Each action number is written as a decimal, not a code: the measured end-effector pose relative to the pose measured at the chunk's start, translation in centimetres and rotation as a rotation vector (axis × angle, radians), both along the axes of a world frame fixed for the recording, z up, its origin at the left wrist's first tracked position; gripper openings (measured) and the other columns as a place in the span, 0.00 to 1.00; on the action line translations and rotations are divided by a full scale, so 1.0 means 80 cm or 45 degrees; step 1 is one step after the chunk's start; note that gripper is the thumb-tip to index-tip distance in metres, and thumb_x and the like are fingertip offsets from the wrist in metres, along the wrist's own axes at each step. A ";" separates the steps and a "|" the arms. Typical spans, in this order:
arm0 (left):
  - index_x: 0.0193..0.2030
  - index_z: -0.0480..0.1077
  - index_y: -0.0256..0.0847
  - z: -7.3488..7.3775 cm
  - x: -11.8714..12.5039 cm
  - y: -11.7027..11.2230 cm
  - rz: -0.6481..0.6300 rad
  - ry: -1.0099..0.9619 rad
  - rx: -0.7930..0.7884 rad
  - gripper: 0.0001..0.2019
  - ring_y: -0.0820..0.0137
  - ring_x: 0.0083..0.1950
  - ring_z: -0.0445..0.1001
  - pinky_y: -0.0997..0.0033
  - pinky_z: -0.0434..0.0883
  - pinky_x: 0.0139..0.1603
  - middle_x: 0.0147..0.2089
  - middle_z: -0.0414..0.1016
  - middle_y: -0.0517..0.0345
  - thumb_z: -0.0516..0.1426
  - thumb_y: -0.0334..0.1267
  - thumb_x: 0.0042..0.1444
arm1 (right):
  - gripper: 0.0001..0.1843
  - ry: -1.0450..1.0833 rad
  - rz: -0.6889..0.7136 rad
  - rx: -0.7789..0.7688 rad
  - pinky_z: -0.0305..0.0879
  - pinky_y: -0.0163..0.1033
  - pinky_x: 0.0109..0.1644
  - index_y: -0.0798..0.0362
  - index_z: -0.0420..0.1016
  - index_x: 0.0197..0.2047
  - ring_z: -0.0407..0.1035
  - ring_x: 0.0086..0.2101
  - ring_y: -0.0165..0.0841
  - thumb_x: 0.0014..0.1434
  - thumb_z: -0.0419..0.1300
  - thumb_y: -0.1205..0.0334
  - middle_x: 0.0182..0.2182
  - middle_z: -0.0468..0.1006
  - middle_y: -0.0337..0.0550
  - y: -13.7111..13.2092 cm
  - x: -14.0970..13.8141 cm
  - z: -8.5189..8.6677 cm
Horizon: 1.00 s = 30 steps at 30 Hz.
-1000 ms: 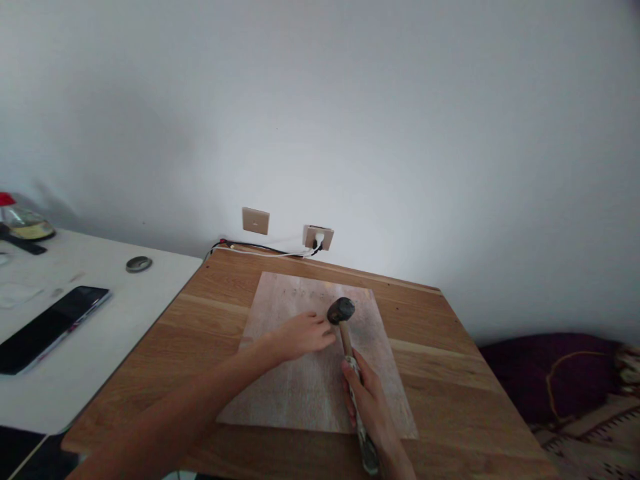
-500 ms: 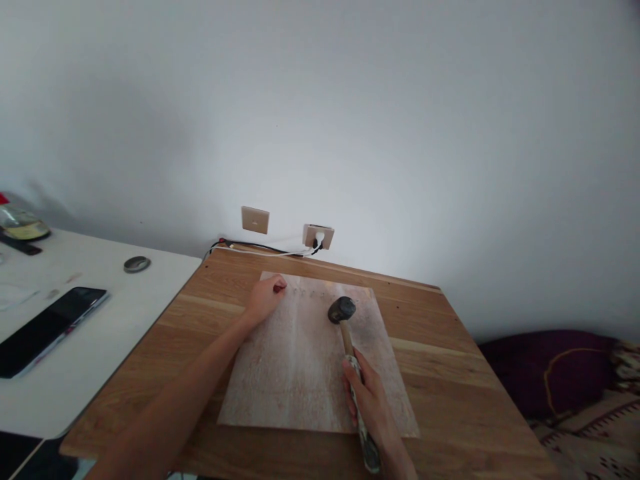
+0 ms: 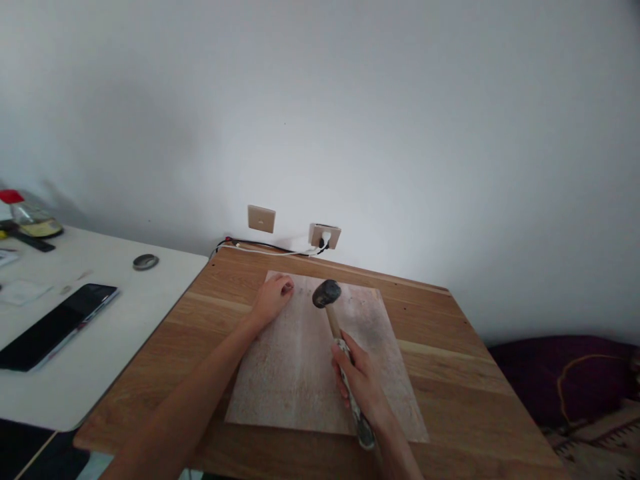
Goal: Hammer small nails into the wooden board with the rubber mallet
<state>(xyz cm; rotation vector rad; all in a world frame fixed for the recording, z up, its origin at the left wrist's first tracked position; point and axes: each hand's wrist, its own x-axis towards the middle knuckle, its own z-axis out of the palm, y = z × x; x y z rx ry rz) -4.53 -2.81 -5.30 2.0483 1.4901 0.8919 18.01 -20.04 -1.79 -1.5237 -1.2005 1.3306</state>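
Note:
A thin, pale board (image 3: pixel 287 380) with worn, speckled patches lies flat on the wooden table. My right hand (image 3: pixel 361 377) is wrapped round the handle of a mallet (image 3: pixel 327 293), whose dark head is over the upper part of the board. At the board's far left corner rests my left hand (image 3: pixel 274 298), its fingers curled and pinched; what they hold, if anything, I cannot make out. Small spots, too tiny to name, show between this hand and the mallet head.
The wooden table (image 3: pixel 440 360) stands against a wall with a plugged-in socket (image 3: pixel 325 236) and cables. On a white table (image 3: pixel 100 353) at left are a phone (image 3: pixel 60 327), a round grey object (image 3: pixel 145 262) and a red-capped bottle (image 3: pixel 37 220). Purple fabric (image 3: pixel 540 380) lies at right.
The mallet head has shifted left and slightly farther up the board, closer to my left hand. My left hand stays at the far left corner. The whole view has shifted slightly.

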 end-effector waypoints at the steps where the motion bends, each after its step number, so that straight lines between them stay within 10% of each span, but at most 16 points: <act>1: 0.39 0.76 0.44 0.001 0.000 0.000 0.002 -0.002 -0.010 0.06 0.64 0.43 0.81 0.65 0.75 0.50 0.44 0.83 0.55 0.61 0.28 0.62 | 0.25 -0.023 0.052 0.044 0.55 0.28 0.12 0.50 0.71 0.50 0.57 0.14 0.25 0.66 0.59 0.37 0.23 0.65 0.26 0.010 -0.009 0.004; 8: 0.57 0.75 0.45 0.003 -0.002 -0.003 0.010 -0.061 -0.087 0.19 0.64 0.42 0.85 0.69 0.77 0.47 0.43 0.87 0.58 0.61 0.27 0.61 | 0.23 -0.072 0.176 0.148 0.55 0.30 0.12 0.53 0.71 0.53 0.59 0.14 0.26 0.68 0.55 0.42 0.23 0.65 0.26 0.058 -0.052 0.007; 21: 0.60 0.74 0.44 0.005 -0.002 -0.002 0.078 -0.033 -0.116 0.23 0.60 0.48 0.86 0.66 0.77 0.49 0.45 0.87 0.55 0.60 0.25 0.59 | 0.27 -0.019 0.152 0.144 0.54 0.30 0.12 0.54 0.73 0.57 0.59 0.13 0.26 0.66 0.61 0.42 0.20 0.66 0.25 0.063 -0.065 -0.002; 30: 0.59 0.75 0.44 0.000 0.000 0.001 0.057 -0.032 -0.090 0.22 0.65 0.41 0.84 0.68 0.77 0.47 0.42 0.86 0.59 0.62 0.28 0.58 | 0.37 0.566 -0.358 0.036 0.55 0.28 0.10 0.46 0.70 0.53 0.51 0.11 0.22 0.56 0.66 0.26 0.20 0.63 0.21 -0.004 -0.025 -0.015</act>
